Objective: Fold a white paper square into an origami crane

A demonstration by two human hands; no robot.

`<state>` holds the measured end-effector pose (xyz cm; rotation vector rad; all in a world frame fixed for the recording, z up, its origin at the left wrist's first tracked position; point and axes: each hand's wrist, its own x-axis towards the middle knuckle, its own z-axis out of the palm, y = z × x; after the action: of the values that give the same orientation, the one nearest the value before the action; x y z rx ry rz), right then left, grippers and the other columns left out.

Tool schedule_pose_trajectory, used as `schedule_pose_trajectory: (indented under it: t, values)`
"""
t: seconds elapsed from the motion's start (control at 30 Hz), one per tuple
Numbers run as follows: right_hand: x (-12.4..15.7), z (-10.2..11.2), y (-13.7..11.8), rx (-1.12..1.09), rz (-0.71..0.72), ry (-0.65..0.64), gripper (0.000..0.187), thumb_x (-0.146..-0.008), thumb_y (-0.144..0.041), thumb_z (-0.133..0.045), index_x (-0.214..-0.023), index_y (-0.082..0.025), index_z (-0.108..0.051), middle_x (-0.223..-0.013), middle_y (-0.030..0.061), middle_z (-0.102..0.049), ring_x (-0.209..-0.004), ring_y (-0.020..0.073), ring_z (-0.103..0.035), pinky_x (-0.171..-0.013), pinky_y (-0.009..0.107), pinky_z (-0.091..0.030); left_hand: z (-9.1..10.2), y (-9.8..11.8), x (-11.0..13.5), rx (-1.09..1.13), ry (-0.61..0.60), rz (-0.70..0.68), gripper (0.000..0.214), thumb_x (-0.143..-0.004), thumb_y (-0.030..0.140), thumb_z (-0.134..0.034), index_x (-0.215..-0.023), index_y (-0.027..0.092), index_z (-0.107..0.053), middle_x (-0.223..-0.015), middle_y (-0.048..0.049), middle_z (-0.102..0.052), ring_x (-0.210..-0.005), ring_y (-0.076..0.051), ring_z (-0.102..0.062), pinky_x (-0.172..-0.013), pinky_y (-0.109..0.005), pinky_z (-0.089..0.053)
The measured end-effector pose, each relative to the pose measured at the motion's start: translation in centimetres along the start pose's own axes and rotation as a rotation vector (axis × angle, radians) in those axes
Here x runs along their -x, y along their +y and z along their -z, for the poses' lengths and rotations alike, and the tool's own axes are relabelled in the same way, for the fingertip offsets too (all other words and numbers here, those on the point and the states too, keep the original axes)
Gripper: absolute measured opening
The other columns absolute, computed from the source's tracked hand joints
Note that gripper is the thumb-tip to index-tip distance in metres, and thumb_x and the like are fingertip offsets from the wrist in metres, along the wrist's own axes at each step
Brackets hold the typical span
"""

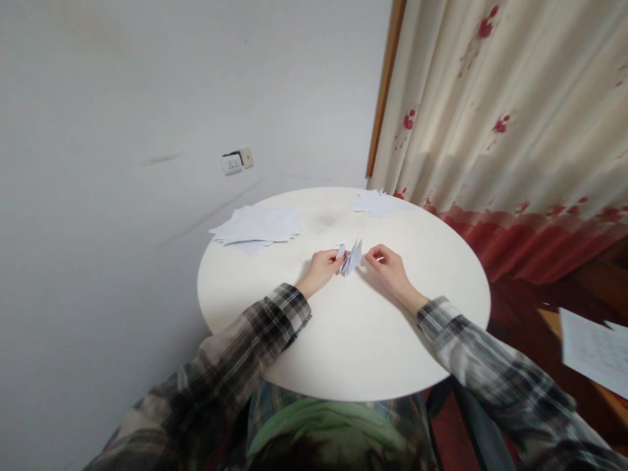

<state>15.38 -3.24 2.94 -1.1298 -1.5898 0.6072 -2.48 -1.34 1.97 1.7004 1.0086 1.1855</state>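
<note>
Just above the middle of the round white table, a small piece of folded white paper (352,258) has several pointed, wing-like layers standing up. My left hand (325,267) pinches its left side between thumb and fingers, with a thin folded point rising by the fingertips. My right hand (388,267) is curled at the other side, thumb and forefinger closed together close to the paper's right edge. A narrow gap seems to separate those fingertips from the paper, and I see nothing between them.
On the table (353,353), a stack of white sheets (260,224) lies at back left and smaller paper pieces (377,203) at back right. A wall socket (231,163) is beyond. A curtain (510,131) hangs at right, above written sheets (596,350) on a lower surface.
</note>
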Motion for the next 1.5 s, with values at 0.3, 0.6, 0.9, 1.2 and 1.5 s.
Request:
schedule_pose_trajectory:
  t: [0.3,0.6,0.9,1.2,1.5]
  values:
    - [1.3,0.0,-2.3,0.093,0.271,-0.009,0.022,-0.079,-0.034,-0.056,-0.083,-0.015,-0.066,-0.062,0.0005,-0.058,-0.052,0.0092,-0.044,-0.053,0.022,-0.037,-0.2,0.3,0.2,-0.099,0.057,-0.061,0.025,-0.076,0.026,-0.051,-0.086,0.011,-0.069,-0.077,-0.0034,-0.067,-0.064,-0.012,-0.058,-0.059,-0.02,-0.044]
    - [1.1,-0.4,-1.3,0.14,0.201,0.009,0.033,-0.078,-0.038,-0.056,-0.096,-0.013,-0.067,-0.058,-0.0002,-0.056,-0.049,0.009,-0.043,-0.05,0.022,-0.036,-0.5,0.7,0.8,-0.219,0.006,-0.184,0.023,-0.08,0.022,-0.049,-0.089,0.014,-0.069,-0.089,-0.0053,-0.068,-0.08,-0.015,-0.062,-0.068,-0.022,-0.048]
    - [1.4,-0.5,-1.5,0.078,0.246,-0.102,0.016,-0.075,-0.022,-0.05,-0.08,-0.015,-0.063,-0.049,-0.0052,-0.046,-0.045,0.0066,-0.038,-0.047,0.019,-0.033,-0.4,0.8,0.8,-0.271,-0.016,-0.193,0.024,-0.083,0.022,-0.048,-0.093,0.013,-0.067,-0.091,-0.0061,-0.069,-0.082,-0.016,-0.062,-0.074,-0.026,-0.047]
    - [1.5,-0.8,-1.8,-0.261,-0.027,-0.222,0.021,-0.078,-0.033,-0.051,-0.088,-0.016,-0.058,-0.062,0.0002,-0.063,-0.043,0.008,-0.051,-0.046,0.021,-0.044,-0.2,0.5,0.7,-0.257,0.034,-0.191,0.026,-0.082,0.028,-0.048,-0.089,0.013,-0.069,-0.088,-0.0064,-0.069,-0.079,-0.017,-0.062,-0.069,-0.025,-0.048]
    - [1.3,-0.6,-1.3,-0.081,0.022,-0.125,0.03,-0.081,-0.038,-0.05,-0.095,-0.015,-0.062,-0.068,0.004,-0.067,-0.04,0.007,-0.047,-0.039,0.019,-0.039,-0.3,0.6,0.7,-0.178,0.02,-0.134,0.026,-0.081,0.025,-0.048,-0.091,0.012,-0.068,-0.087,-0.0062,-0.069,-0.075,-0.016,-0.062,-0.064,-0.022,-0.048]
